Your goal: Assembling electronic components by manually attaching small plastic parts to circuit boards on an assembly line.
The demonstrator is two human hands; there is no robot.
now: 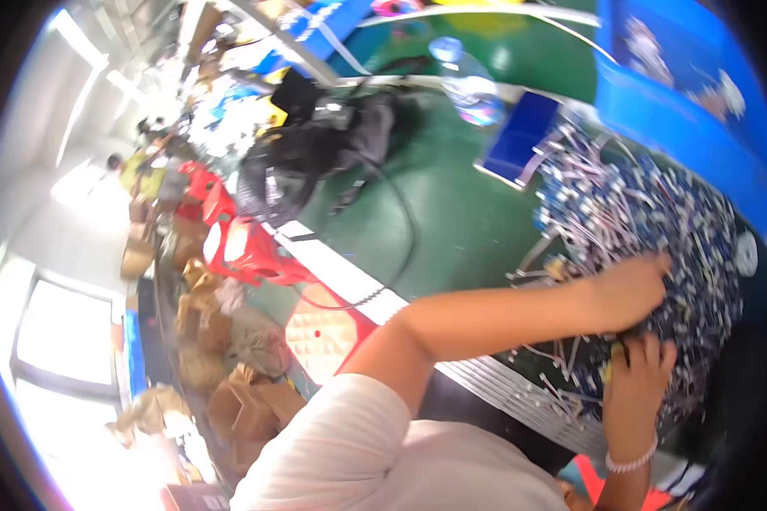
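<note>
A wide heap of small white connectors with short, thin cables (605,204) covers the right side of the green bench. My left hand (626,294) reaches across onto this heap, its fingers curled down among the pieces; what they grip is hidden. Nearer my body, my right hand (639,387), with a beaded bracelet at the wrist, is at the heap's near part. Its fingers are bent together, and a small yellowish bit shows beside them, too small to name. Both hands are slightly blurred.
A blue bin (690,111) stands behind the heap. Left of it are a dark blue flat box (520,140), a clear bottle (469,85) and a black bag (307,162) with a cord. A red stool (324,336) and cardboard boxes (247,409) stand beyond the bench's edge.
</note>
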